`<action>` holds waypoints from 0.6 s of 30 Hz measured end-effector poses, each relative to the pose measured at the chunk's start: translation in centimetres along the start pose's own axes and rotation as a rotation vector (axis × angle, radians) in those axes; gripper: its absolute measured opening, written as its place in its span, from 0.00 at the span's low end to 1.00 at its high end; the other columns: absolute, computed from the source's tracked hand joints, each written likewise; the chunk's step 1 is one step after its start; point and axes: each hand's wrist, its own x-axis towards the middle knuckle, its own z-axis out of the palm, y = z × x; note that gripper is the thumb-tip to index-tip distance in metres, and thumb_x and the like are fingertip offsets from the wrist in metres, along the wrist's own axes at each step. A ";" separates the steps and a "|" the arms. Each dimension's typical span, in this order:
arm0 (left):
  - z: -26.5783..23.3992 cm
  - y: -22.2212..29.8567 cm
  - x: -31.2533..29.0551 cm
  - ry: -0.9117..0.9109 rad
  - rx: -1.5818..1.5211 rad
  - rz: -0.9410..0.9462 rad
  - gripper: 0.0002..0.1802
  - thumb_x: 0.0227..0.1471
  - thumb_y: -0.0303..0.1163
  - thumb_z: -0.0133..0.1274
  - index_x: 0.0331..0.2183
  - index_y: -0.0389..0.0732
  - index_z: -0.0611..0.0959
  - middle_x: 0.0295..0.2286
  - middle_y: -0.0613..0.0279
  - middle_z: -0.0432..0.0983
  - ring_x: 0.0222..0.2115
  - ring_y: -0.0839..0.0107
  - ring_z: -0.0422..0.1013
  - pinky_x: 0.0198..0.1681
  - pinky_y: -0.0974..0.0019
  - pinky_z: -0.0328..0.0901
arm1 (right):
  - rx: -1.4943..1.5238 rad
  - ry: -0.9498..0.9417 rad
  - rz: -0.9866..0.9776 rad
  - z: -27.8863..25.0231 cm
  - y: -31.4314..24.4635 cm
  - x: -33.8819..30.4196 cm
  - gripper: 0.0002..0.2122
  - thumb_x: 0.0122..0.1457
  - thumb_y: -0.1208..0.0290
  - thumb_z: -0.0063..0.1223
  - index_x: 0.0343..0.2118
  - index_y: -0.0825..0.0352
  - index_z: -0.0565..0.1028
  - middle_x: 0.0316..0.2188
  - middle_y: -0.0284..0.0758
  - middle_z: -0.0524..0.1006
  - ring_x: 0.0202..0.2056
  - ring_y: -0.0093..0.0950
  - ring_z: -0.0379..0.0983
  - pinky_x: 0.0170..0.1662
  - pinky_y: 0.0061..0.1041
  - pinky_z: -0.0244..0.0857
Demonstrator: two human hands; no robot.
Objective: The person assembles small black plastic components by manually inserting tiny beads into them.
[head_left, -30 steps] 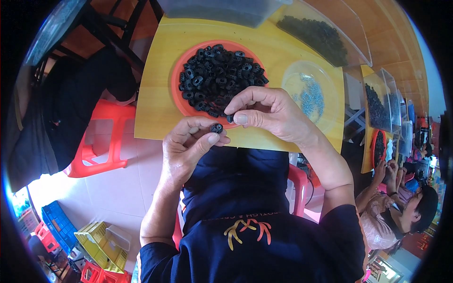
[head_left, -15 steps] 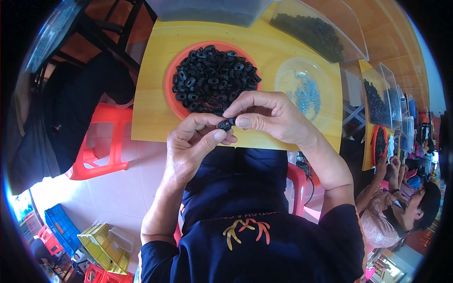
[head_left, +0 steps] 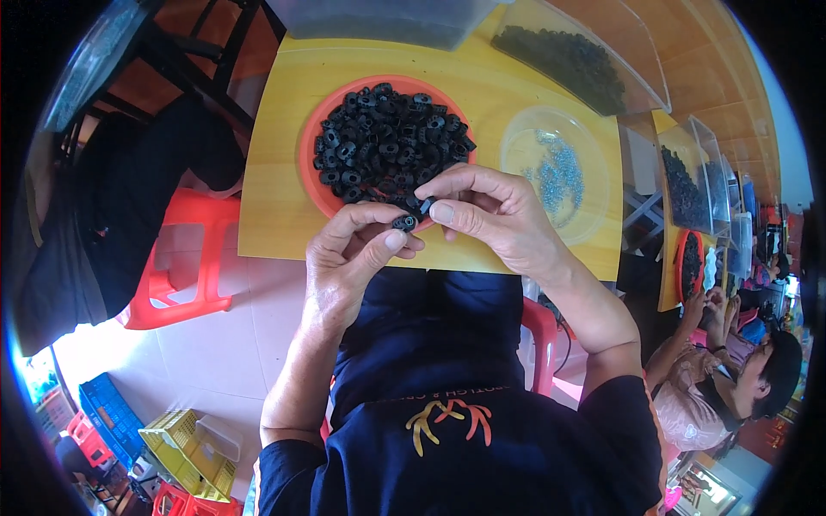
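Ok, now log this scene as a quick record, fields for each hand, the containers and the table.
Left hand: pinching a small black part
Right hand: pinching another dark piece
Orange tray: heaped black parts
Clear dish: small bluish pieces, right of tray
Clear bin: dark parts, beyond the dish
Table: yellow

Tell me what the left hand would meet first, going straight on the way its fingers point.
Probably the small dark piece in the right hand, just past the black part that the left hand holds; depth is unclear from this view.
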 end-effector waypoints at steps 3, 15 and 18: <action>-0.4 -0.3 0.1 0.004 0.021 0.008 0.11 0.57 0.24 0.55 0.43 0.32 0.78 0.34 0.53 0.80 0.36 0.68 0.78 0.43 0.65 0.72 | 0.033 -0.009 0.082 0.3 -0.2 -0.1 0.10 0.62 0.74 0.56 0.44 0.71 0.78 0.35 0.32 0.79 0.31 0.17 0.74 0.35 0.18 0.70; -1.2 -0.3 -0.2 -0.020 0.034 -0.011 0.11 0.57 0.24 0.55 0.43 0.32 0.78 0.34 0.53 0.80 0.36 0.68 0.78 0.44 0.65 0.72 | 0.134 0.040 0.150 2.0 0.6 0.0 0.11 0.63 0.72 0.56 0.44 0.73 0.78 0.30 0.33 0.77 0.28 0.18 0.73 0.32 0.19 0.72; -1.3 -0.3 -0.3 -0.032 0.015 -0.019 0.11 0.57 0.24 0.55 0.43 0.33 0.78 0.34 0.53 0.81 0.36 0.68 0.78 0.44 0.65 0.73 | 0.118 0.047 0.149 2.3 0.8 -0.2 0.11 0.62 0.72 0.56 0.44 0.73 0.77 0.31 0.33 0.77 0.28 0.18 0.73 0.32 0.19 0.72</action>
